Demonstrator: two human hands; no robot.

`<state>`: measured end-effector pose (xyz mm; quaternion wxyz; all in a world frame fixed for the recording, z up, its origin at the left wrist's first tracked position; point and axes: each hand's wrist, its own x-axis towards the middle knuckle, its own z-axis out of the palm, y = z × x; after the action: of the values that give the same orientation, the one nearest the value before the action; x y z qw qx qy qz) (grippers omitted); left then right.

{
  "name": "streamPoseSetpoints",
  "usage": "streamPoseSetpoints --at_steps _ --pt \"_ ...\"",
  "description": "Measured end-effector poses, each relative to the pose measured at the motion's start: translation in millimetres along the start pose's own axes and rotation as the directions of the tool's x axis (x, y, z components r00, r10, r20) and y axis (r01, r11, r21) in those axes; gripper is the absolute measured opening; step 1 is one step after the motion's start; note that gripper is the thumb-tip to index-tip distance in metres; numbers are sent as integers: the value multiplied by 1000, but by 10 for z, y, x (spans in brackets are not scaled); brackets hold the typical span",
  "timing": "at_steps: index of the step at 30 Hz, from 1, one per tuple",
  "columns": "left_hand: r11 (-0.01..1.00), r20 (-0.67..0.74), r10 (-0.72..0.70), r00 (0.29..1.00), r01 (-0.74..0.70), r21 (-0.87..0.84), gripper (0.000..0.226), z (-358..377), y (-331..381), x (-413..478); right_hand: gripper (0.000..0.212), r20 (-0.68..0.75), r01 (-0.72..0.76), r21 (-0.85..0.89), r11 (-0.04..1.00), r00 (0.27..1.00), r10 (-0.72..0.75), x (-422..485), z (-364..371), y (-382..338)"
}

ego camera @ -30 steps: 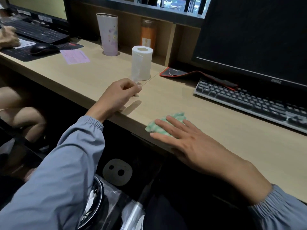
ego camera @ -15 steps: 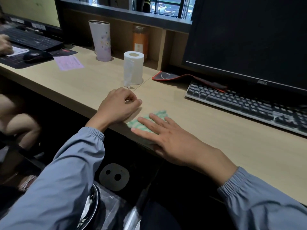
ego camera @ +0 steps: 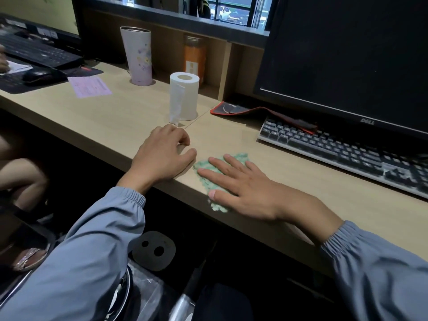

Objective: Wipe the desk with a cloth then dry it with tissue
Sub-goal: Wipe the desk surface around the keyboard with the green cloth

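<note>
the room was an office bay: a long pale wood-grain table (ego camera: 120,117) ran below a window ledge, with a dark monitor (ego camera: 347,54) and a keyboard (ego camera: 335,147) at the right.

the right grip (ego camera: 240,181) lay flat, fingers straight and spread, pressing the green cloth (ego camera: 238,157) onto the table at its near edge. no finger was curled round it. the cloth showed past the fingertips and below the thumb, one corner at the table edge. the left grip (ego camera: 162,156) rested on the table just beside the cloth, fingers loosely bent, nothing seen in it.

judged: the cloth was soft, light and limp, and would bunch if pushed from one end. flat pressure over its middle suited wiping, and a free corner suited lifting. dampness could not be confirmed. wiping was the step in hand; drying was not yet begun.

the tissue roll (ego camera: 185,98) stood upright behind the left grip, its loose tail hanging to the table. judged thin and easily torn, best taken by that tail with the roll steadied.

further out stood a red-edged mat (ego camera: 243,110), a pale tumbler (ego camera: 137,56) and a pink paper (ego camera: 90,86). the keyboard lay near the wiping area, a possible snag.
</note>
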<state>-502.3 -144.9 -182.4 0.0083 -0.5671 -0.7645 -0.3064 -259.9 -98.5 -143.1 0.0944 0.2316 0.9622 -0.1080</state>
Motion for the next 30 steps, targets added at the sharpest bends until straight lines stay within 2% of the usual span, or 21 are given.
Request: streamPoseSetpoints --at_steps 4,9,13,17,23,30 --pt "1000 0 -23 1000 23 2 23 11 -13 2 58 -13 -37 18 999 999 37 346 -68 77" --pt "999 -5 -45 999 45 -18 28 14 -4 1 59 -28 -116 15 993 993 117 732 -187 273" --pt "1000 -23 -27 999 27 8 22 13 6 5 59 -70 -226 13 974 972 226 1110 -277 459" --pt "999 -12 -28 1000 29 14 33 -6 7 11 60 -78 -307 41 951 948 310 1416 -376 582" --pt "1000 -28 -24 999 25 19 19 -19 31 16 61 -66 -347 57 936 934 351 1607 -476 678" --pt "999 -36 -24 999 25 24 18 -23 28 10 61 -45 -328 23 945 943 328 1402 -410 608"
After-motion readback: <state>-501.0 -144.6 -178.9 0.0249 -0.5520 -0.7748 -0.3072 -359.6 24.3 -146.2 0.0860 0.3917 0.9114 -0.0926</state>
